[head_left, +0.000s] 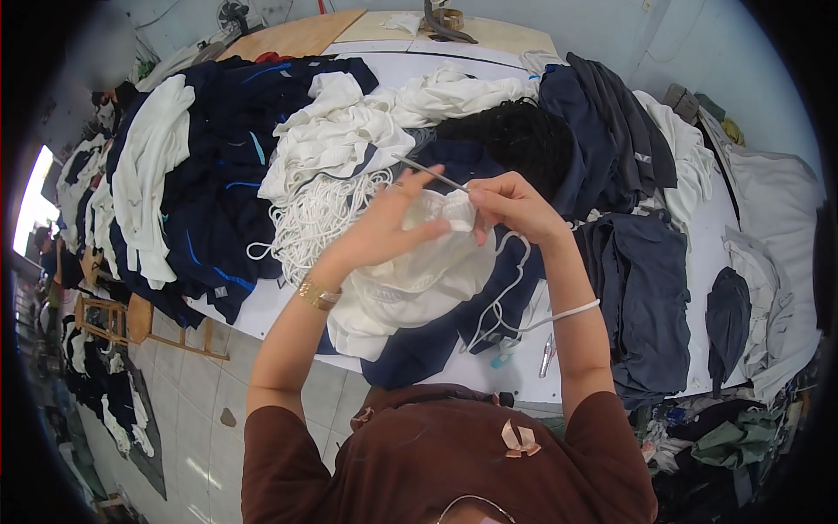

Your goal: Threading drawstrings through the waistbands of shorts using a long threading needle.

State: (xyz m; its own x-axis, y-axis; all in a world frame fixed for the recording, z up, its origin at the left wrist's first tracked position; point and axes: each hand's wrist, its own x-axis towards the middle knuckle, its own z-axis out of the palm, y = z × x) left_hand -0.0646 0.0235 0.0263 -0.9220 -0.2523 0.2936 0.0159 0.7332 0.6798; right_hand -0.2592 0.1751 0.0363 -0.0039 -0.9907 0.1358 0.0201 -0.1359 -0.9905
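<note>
A white garment [419,279] with a gathered elastic waistband [454,210] hangs in front of me over the table's near edge. My right hand [517,207] pinches the waistband between thumb and fingers, together with the end of a thin metal rod [445,178]. The rod slants up and left from that pinch. My left hand [384,225] is open, thumb apart from the fingers; its fingertips are by the rod and its thumb by the waistband. A white cord [559,313] loops below my right hand and lies across my right forearm.
A tangled heap of white cords [319,218] lies left of my hands, with white garments [340,140] behind. Dark navy garments [218,166] fill the left side. Black cords [515,140] lie behind; folded dark trousers [646,297] are at right. A small clear-handled tool [547,356] rests near the edge.
</note>
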